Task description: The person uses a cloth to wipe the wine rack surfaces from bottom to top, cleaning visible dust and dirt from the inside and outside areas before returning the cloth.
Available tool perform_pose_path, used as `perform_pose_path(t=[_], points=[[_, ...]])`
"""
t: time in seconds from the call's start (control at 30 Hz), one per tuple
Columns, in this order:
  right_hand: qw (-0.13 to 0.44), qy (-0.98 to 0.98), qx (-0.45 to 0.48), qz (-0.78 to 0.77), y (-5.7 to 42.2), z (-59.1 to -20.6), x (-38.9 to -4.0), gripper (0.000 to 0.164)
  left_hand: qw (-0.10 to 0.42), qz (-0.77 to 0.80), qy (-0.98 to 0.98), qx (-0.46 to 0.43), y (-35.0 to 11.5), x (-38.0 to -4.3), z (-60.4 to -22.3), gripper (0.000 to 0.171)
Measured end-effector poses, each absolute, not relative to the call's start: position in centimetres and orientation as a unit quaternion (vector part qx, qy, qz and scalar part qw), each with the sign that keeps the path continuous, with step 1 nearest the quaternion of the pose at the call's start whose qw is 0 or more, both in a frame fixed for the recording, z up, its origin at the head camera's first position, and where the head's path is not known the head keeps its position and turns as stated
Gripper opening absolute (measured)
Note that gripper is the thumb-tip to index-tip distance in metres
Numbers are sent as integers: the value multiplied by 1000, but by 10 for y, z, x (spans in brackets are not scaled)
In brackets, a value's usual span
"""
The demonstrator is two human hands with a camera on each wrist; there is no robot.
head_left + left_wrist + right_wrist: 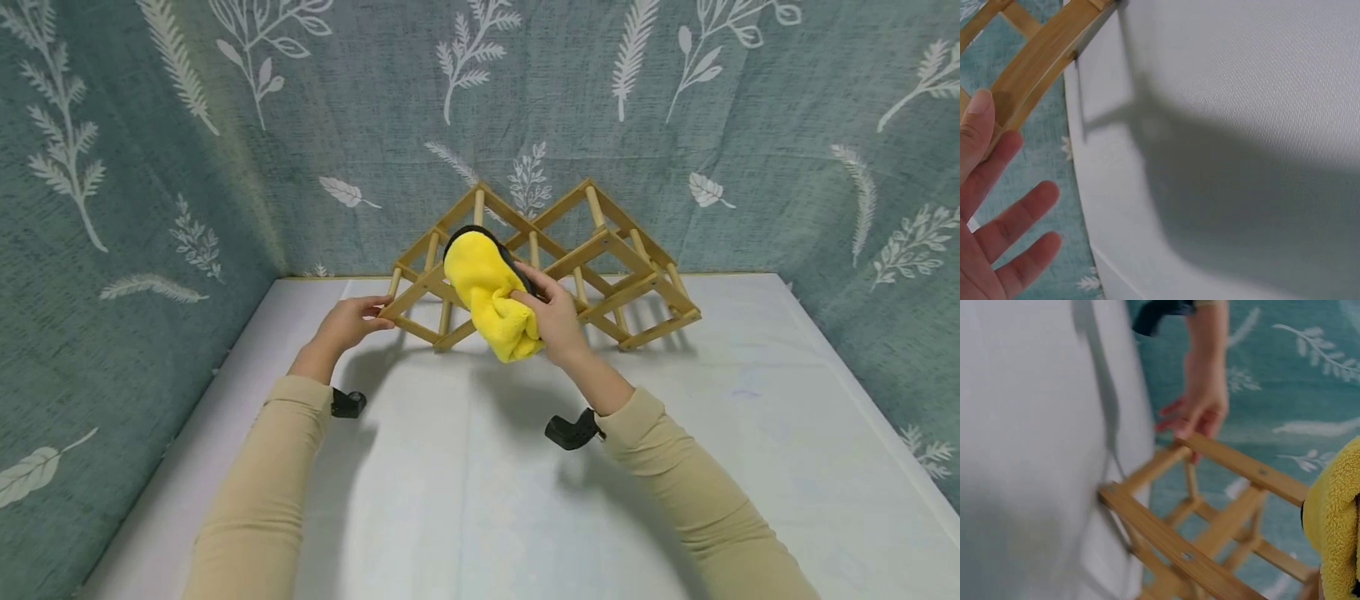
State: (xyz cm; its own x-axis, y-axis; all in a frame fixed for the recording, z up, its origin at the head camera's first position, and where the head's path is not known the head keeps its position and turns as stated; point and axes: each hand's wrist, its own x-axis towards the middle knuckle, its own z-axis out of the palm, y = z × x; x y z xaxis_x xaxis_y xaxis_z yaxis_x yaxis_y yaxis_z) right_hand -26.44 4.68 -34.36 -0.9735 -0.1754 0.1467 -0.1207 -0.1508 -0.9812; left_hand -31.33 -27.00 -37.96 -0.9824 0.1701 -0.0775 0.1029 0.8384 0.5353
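A wooden folding lattice rack [621, 297], made of crossed slats and round dowels, stands in zigzag form at the back of the table. My left hand [345, 325] pinches its left end; in the left wrist view thumb and forefinger lie on either side of a slat [1041, 62], the other fingers spread. My right hand [555, 317] grips a bunched yellow plush cloth [483, 279] with a dark edge, held up in front of the rack's middle. From the right wrist, the cloth [1340, 519] shows at the right edge, and the right hand itself is out of that frame.
The table [420, 500] has a white cover. Behind it and on both sides hang blue-green curtains [375, 108] with white leaf prints, the back one close behind the rack. A black wrist camera [572, 430] sits on the right wrist, another [348, 404] on the left.
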Motion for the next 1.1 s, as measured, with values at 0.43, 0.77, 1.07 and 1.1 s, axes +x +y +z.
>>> perform_pose_path(t=[0.43,0.77,1.07,1.1], points=[[-93,620,-151,-764,78,-311,-247,45,59,301,950,61,-271,-312,-383,58],[1,687,-223,-692,24,-338,-239,44,63,311,947,47,-270,-314,-385,59],[80,730,-123,-667,2,-363,-259,42,61,315,946,48,-270,-314,-386,57],[74,723,-110,-679,4,-363,-261,42,59,316,946,51,-270,-314,-386,57]])
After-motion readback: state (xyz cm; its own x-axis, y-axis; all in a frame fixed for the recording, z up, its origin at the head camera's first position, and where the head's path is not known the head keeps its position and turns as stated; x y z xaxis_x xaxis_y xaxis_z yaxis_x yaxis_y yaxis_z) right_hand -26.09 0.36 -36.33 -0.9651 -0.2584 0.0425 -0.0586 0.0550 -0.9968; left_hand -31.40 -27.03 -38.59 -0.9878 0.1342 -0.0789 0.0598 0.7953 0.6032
